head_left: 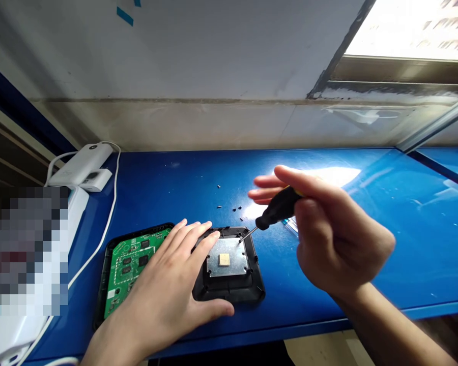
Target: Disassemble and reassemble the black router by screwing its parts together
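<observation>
A black plastic cover (232, 295) lies on the blue table, with a silvery metal plate (234, 267) on it and a pale square pad (224, 260) at the plate's middle. My left hand (171, 274) rests spread over the cover's left side and the neighbouring green circuit board (132, 267), which sits in a black shell. In my right hand (328, 229) is a black screwdriver (278, 207), held between thumb and palm with the other fingers stretched out. Its tip meets the plate's upper right corner, at a dark screw.
Several small screws (234, 209) lie behind the cover. White devices (80, 165) with a white cable (115, 193) stand at the left. A clear packet (291, 226) lies partly behind my right hand. A wall (213, 124) borders the table's back.
</observation>
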`<state>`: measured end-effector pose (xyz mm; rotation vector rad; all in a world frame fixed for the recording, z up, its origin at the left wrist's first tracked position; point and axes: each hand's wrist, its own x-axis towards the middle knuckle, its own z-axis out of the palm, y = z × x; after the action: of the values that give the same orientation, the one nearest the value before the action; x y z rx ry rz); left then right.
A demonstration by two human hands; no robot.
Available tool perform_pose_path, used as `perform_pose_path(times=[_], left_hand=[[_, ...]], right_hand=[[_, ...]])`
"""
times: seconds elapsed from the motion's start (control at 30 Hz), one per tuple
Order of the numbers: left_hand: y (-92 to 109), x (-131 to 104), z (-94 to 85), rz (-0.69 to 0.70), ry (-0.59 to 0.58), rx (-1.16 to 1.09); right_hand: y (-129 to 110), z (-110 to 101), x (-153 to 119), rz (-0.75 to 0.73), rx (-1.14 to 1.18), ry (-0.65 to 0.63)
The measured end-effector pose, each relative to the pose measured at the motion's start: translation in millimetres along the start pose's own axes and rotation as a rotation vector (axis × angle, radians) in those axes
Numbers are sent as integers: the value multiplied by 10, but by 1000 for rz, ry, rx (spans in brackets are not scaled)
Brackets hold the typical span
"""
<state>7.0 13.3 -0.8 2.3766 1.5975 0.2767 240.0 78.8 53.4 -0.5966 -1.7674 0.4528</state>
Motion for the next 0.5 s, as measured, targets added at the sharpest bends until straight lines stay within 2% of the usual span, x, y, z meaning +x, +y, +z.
perform_pose_path(times=[0.23,0.33,0.5], left_hand=[[1,27,1,50,30,34],[1,23,5,85,38,62],[-6,23,13,102,49,94]], right_hand=[[-53,105,59,-121,70,-117],[-61,185,113,-169,79,-120],[-55,217,128,-125,31,-98]])
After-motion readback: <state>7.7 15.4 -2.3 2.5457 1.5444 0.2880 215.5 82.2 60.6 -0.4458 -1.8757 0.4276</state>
